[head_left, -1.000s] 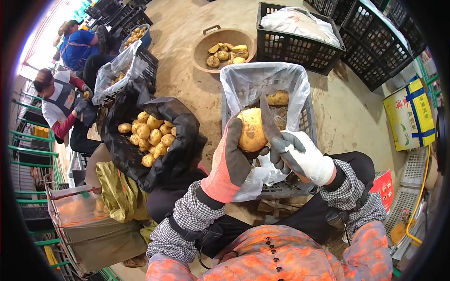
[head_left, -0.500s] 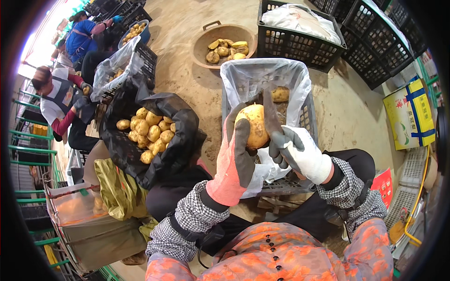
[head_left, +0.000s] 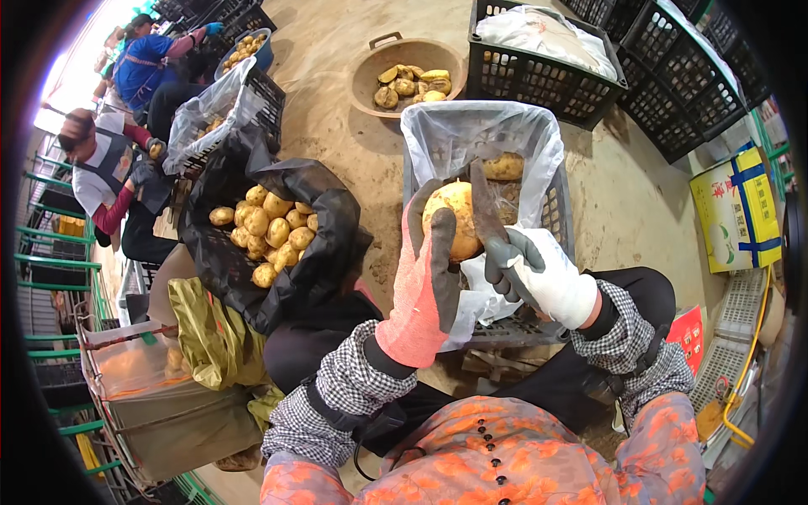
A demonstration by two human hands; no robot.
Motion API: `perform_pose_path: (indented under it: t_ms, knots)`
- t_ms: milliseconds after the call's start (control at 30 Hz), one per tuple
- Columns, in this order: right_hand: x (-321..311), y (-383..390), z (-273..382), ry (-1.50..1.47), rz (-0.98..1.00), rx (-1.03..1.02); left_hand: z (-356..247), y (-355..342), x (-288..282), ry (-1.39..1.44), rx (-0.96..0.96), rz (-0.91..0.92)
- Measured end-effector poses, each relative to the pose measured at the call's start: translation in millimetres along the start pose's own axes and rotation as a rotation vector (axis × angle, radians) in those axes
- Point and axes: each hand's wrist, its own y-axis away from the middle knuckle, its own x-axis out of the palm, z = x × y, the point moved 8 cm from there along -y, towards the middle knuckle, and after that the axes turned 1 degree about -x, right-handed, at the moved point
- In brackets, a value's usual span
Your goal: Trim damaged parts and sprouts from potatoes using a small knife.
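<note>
My left hand (head_left: 431, 269), in a pink glove with a grey palm, is closed around a large yellowish potato (head_left: 454, 220), its thumb upright along the near side. My right hand (head_left: 539, 273), in a white glove with grey fingers, grips what looks like a knife (head_left: 485, 206) with a dark, dirty blade. The blade stands upright against the right side of the potato; its handle is mostly hidden in my fist. Below both hands is a crate lined with clear plastic (head_left: 551, 181), with another potato (head_left: 503, 167) inside it.
At left, a black bag (head_left: 324, 198) holds several potatoes. A brown basin (head_left: 362, 84) with cut potatoes stands beyond. Black crates (head_left: 547, 80) are at far right, near a yellow carton (head_left: 736, 206). Two people (head_left: 105, 172) work at the left beside another lined crate (head_left: 265, 105).
My left thumb has straightened upward along the potato, which has shifted slightly in the grip. The blade remains beside it. The whole view has moved a little.
</note>
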Motion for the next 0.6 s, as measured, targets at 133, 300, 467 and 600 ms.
perform_pose_path:
  t_ms: [133,300,467,600]
  knots:
    - [3,-2,1,0.200,0.061,-0.054,-10,2,3,-0.474,0.118,0.032]
    - [5,1,-11,-0.219,-0.029,0.023,7,1,-3,0.004,-0.085,-0.044]
    - [-3,-3,14,0.385,-0.133,-0.325,7,0,-5,-0.284,0.100,-0.050]
    - [21,7,16,0.970,-0.088,-0.548,15,4,-13,-0.712,0.146,-0.007]
